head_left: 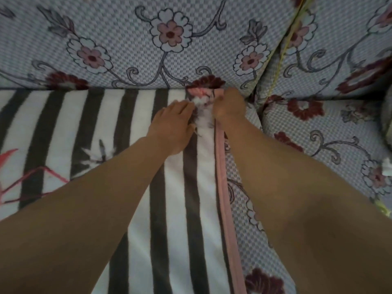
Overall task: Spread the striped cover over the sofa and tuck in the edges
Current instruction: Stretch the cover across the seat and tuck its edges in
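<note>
- A sofa in blue-grey checked fabric with pink and maroon flowers (331, 132) is filling the frame.
- A black-and-white striped fleece cover with a pink edge (176, 209) is lying across its seat, lower left to centre.
</note>
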`<state>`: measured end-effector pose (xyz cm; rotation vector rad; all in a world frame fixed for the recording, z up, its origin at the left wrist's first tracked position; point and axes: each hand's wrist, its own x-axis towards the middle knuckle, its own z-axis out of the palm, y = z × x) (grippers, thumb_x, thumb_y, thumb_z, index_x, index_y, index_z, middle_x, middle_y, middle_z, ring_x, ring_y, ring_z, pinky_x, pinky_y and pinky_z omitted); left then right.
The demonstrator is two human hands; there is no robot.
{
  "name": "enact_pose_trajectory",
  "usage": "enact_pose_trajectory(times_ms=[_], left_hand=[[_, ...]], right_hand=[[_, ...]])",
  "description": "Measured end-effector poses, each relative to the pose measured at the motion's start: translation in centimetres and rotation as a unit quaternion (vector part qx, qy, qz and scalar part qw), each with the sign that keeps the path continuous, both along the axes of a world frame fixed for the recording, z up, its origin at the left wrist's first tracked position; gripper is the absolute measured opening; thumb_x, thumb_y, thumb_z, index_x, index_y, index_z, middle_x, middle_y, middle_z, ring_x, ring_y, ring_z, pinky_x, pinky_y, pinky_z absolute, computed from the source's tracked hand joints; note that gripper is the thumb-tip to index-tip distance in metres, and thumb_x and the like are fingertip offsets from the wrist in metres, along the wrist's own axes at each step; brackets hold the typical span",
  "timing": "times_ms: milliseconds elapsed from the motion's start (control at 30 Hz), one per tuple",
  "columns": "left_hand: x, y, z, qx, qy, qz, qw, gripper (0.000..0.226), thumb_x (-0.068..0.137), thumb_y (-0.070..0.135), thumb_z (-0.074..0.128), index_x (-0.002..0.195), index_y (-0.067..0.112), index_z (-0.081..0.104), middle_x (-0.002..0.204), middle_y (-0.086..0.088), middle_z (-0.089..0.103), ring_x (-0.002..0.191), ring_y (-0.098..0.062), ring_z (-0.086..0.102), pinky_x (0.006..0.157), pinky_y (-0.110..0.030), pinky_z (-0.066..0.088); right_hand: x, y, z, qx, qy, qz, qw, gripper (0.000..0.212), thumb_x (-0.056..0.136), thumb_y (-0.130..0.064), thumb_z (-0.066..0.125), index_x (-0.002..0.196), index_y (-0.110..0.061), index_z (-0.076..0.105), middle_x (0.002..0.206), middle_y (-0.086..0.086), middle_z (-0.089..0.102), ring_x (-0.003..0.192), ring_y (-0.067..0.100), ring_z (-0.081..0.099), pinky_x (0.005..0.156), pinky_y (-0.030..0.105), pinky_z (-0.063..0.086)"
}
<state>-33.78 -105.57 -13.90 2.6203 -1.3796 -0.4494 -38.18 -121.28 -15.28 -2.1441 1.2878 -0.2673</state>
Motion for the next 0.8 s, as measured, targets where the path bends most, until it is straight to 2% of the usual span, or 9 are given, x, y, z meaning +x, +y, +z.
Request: enact_pose_trajectory(times_ms=[133, 200, 267, 367, 500, 567, 633, 733, 800], left_hand=[[2.0, -2.7, -0.9, 0.017, 0.000, 0.008, 1.000, 0.059, 0.099, 0.040, 0.030, 0.151, 0.020, 0.011, 0.159, -0.003, 0.014, 0.146, -0.025, 0.015, 0.119, -0.042, 0.015], [2.3, -4.1, -1.7, 0.031, -0.006, 0.011, 0.999, 0.057, 0.099, 0.045, 0.025, 0.151, 0.025, 0.011, 0.159, -0.001, 0.016, 0.144, -0.026, 0.019, 0.117, -0.042, 0.016], [2.4, -5.4, -2.9, 0.042, -0.030, 0.015, 0.999, 0.056, 0.098, 0.049, 0.022, 0.149, 0.028, 0.016, 0.158, 0.000, 0.020, 0.143, -0.026, 0.022, 0.115, -0.042, 0.018], [2.9, -6.8, -3.9, 0.046, -0.036, 0.033, 0.998, 0.055, 0.096, 0.051, 0.024, 0.147, 0.030, 0.026, 0.154, -0.001, 0.029, 0.139, -0.027, 0.027, 0.112, -0.041, 0.023], [3.7, -8.5, -4.4, 0.076, -0.045, 0.045, 0.995, 0.055, 0.093, 0.053, 0.023, 0.141, 0.031, 0.036, 0.150, -0.002, 0.036, 0.136, -0.028, 0.028, 0.109, -0.041, 0.025], [3.6, -8.9, -4.7, 0.084, -0.060, 0.048, 0.994, 0.058, 0.091, 0.056, 0.021, 0.138, 0.029, 0.042, 0.147, -0.002, 0.041, 0.134, -0.030, 0.030, 0.109, -0.043, 0.024], [3.7, -9.0, -5.0, 0.084, -0.075, 0.051, 0.992, 0.062, 0.089, 0.059, 0.017, 0.135, 0.029, 0.046, 0.145, -0.003, 0.043, 0.132, -0.032, 0.031, 0.108, -0.046, 0.024], [3.6, -8.8, -5.0, 0.090, -0.078, 0.053, 0.991, 0.063, 0.089, 0.059, 0.014, 0.135, 0.030, 0.046, 0.145, -0.002, 0.042, 0.133, -0.032, 0.030, 0.108, -0.047, 0.023], [3.6, -8.8, -5.1, 0.082, -0.067, 0.054, 0.993, 0.061, 0.090, 0.058, 0.013, 0.137, 0.032, 0.043, 0.147, -0.002, 0.039, 0.134, -0.032, 0.028, 0.109, -0.047, 0.021]], right_hand=[[1.1, -2.9, -1.8, -0.014, 0.006, -0.021, 1.000, 0.022, 0.091, -0.014, 0.048, 0.105, -0.002, 0.060, 0.116, 0.018, 0.063, 0.110, 0.032, 0.059, 0.091, 0.038, 0.049], [1.2, -3.3, -3.0, -0.020, 0.011, -0.026, 0.999, 0.021, 0.090, -0.017, 0.050, 0.098, -0.003, 0.063, 0.109, 0.016, 0.066, 0.102, 0.029, 0.062, 0.085, 0.035, 0.050], [1.2, -3.6, -4.1, -0.028, 0.008, -0.026, 0.999, 0.019, 0.088, -0.020, 0.052, 0.089, -0.006, 0.065, 0.099, 0.015, 0.068, 0.094, 0.028, 0.064, 0.080, 0.034, 0.049], [1.4, -3.8, -4.8, -0.029, 0.012, -0.020, 0.999, 0.018, 0.088, -0.028, 0.053, 0.080, -0.013, 0.059, 0.094, 0.012, 0.069, 0.090, 0.027, 0.065, 0.083, 0.035, 0.050], [1.8, -4.2, -5.4, -0.037, 0.048, -0.036, 0.997, 0.030, 0.088, -0.035, 0.055, 0.103, -0.010, 0.063, 0.109, 0.009, 0.067, 0.103, 0.025, 0.062, 0.094, 0.037, 0.047], [1.7, -4.0, -5.5, -0.061, 0.052, -0.035, 0.996, 0.030, 0.088, -0.033, 0.057, 0.104, -0.009, 0.061, 0.111, 0.010, 0.065, 0.105, 0.026, 0.060, 0.093, 0.037, 0.047], [1.2, -3.4, -5.5, -0.125, 0.007, -0.028, 0.992, 0.027, 0.085, -0.027, 0.060, 0.104, -0.008, 0.058, 0.113, 0.011, 0.060, 0.108, 0.028, 0.056, 0.090, 0.038, 0.044], [0.2, -2.7, -5.3, -0.241, -0.055, 0.071, 0.966, 0.023, 0.086, -0.022, 0.057, 0.104, -0.009, 0.061, 0.117, 0.008, 0.056, 0.113, 0.025, 0.048, 0.093, 0.036, 0.035], [-0.4, -2.6, -5.4, -0.249, -0.013, 0.158, 0.955, 0.028, 0.094, -0.027, 0.045, 0.104, -0.010, 0.065, 0.117, 0.008, 0.059, 0.113, 0.025, 0.048, 0.094, 0.036, 0.031]])
